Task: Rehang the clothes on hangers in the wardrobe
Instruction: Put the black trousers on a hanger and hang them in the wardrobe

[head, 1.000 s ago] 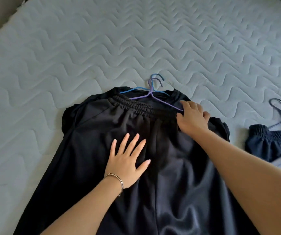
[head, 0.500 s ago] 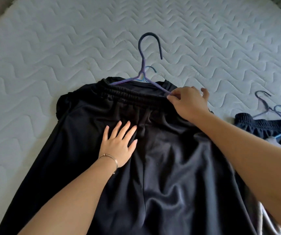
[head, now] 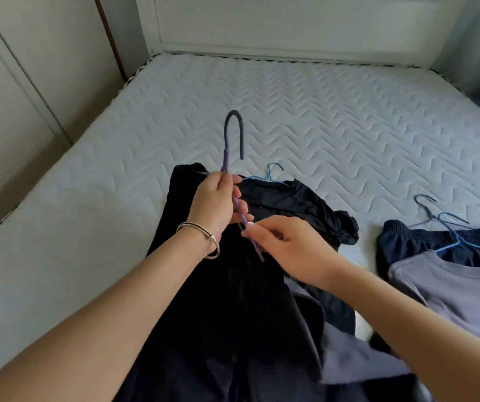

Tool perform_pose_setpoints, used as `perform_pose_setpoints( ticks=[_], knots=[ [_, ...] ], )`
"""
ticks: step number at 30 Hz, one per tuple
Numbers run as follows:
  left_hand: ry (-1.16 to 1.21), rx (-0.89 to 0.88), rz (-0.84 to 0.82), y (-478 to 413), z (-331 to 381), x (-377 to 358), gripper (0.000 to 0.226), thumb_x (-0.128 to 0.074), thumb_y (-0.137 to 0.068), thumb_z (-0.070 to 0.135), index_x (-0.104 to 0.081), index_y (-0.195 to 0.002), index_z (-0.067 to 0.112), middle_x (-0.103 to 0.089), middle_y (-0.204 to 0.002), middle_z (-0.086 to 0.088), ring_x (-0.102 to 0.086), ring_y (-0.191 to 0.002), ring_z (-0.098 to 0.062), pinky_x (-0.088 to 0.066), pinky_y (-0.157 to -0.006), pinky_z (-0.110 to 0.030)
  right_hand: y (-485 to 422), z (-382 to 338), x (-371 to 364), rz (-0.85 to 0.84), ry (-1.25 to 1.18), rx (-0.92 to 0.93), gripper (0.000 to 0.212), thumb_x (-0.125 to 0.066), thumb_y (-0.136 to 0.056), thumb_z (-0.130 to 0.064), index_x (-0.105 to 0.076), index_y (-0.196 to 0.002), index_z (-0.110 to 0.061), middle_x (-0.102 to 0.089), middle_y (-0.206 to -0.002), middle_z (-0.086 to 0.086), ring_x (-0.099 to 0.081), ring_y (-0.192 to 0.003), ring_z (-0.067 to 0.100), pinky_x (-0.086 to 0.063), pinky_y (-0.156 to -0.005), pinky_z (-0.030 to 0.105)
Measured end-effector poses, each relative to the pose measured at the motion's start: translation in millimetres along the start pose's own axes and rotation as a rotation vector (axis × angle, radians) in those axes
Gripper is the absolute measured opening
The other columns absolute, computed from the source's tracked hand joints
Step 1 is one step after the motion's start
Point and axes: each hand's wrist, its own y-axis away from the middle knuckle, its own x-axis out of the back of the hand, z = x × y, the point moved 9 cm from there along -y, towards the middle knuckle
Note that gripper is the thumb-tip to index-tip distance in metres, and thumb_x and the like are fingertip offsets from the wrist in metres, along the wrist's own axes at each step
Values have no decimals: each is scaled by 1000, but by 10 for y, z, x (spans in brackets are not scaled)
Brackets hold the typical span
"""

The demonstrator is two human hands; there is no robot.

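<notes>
A purple hanger (head: 227, 152) stands lifted above the bed, its dark hook pointing up. My left hand (head: 218, 207), with a bracelet on the wrist, grips the hanger just below the neck. My right hand (head: 288, 248) pinches the hanger's lower arm a little nearer to me. Black trousers (head: 233, 314) hang from the hanger and drape down toward me. Behind them a black garment (head: 299, 204) lies on a blue hanger (head: 270, 177) on the mattress.
A white quilted mattress (head: 334, 126) fills the view. At right lie dark shorts (head: 435, 245) and a grey shirt (head: 464, 288) on two more hangers (head: 447, 227). Pale wardrobe doors (head: 15, 91) stand at left and a white headboard (head: 291, 24) at the back.
My left hand left the flat trousers and took hold of the purple hanger. Both hands raised the hanger with the trousers off the bed. The view tilted up to show the room.
</notes>
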Motion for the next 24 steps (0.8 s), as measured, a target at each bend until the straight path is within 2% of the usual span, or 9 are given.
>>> perform_pose_setpoints(
  ticks=[2, 4, 9, 11, 14, 17, 19, 21, 24],
  knots=[
    [-40, -42, -30, 293, 335, 74, 32, -29, -101, 18, -46, -74, 13, -35, -63, 0, -34, -29, -4, -35, -33, -15, 248, -242, 33, -39, -56, 5, 31, -48, -94, -30, -69, -91, -7, -65, -77, 10, -55, -69, 18, -43, -67, 20],
    [-77, -52, -85, 617, 727, 162, 32, -29, -101, 19, -45, -75, 12, -32, -60, 1, -26, -30, -4, -24, -32, -12, 490, -466, 128, -41, -39, -14, 23, -52, -93, -27, -71, -94, -14, -67, -76, -3, -60, -76, 13, -46, -77, 21],
    [-428, -161, -175, 1426, 2062, 437, 30, -36, -98, 25, -46, -73, 11, -29, -56, 0, -23, -26, -2, -18, -29, -11, 982, -1303, 637, -68, -13, -3, 15, -57, -90, -22, -70, -96, -18, -62, -70, -16, -58, -71, -2, -45, -79, 14],
    [-616, -256, -143, 1763, 2660, 548, 32, -37, -98, 25, -46, -70, 13, -29, -55, 0, -23, -26, -2, -18, -29, -11, 1128, -1793, 978, 15, 57, 62, 18, -57, -89, -22, -70, -101, -18, -65, -82, -13, -58, -79, 1, -41, -76, 12],
    [-851, -421, -62, 2342, 3554, 686, 34, -41, -97, 29, -49, -67, 16, -37, -53, 0, -27, -24, -3, -21, -29, -10, 1368, -2676, 1567, 277, 80, 209, 26, -59, -88, -19, -65, -113, -15, -65, -103, -1, -55, -90, 6, -37, -69, 4],
    [-1020, -625, 73, 3018, 4349, 809, 35, -46, -93, 37, -54, -63, 20, -46, -51, 5, -39, -27, -1, -26, -31, -5, 1663, -3543, 1948, 450, 113, 371, 44, -62, -86, -26, -53, -129, -18, -54, -124, 7, -54, -110, 16, -31, -86, 10],
    [-1081, -736, 162, 3433, 4785, 901, 36, -49, -91, 41, -55, -61, 21, -49, -51, 7, -44, -31, 3, -32, -37, -4, 1866, -4035, 2079, 486, 196, 468, 50, -60, -87, -33, -46, -134, -22, -47, -130, 6, -48, -120, 20, -33, -100, 22],
    [-1079, -816, 244, 3822, 5158, 1023, 35, -53, -88, 43, -58, -62, 19, -51, -52, 7, -45, -33, 4, -33, -41, -4, 2088, -4423, 2220, 529, 223, 544, 45, -58, -88, -34, -49, -131, -24, -46, -132, 5, -47, -123, 21, -33, -102, 25],
    [-1041, -919, 330, 4351, 5594, 1128, 35, -57, -85, 44, -60, -62, 18, -53, -52, 4, -46, -35, 3, -34, -42, -3, 2451, -4895, 2406, 558, 198, 603, 29, -56, -89, -32, -61, -117, -24, -63, -110, -1, -57, -108, 19, -38, -84, 21]
  ],
)
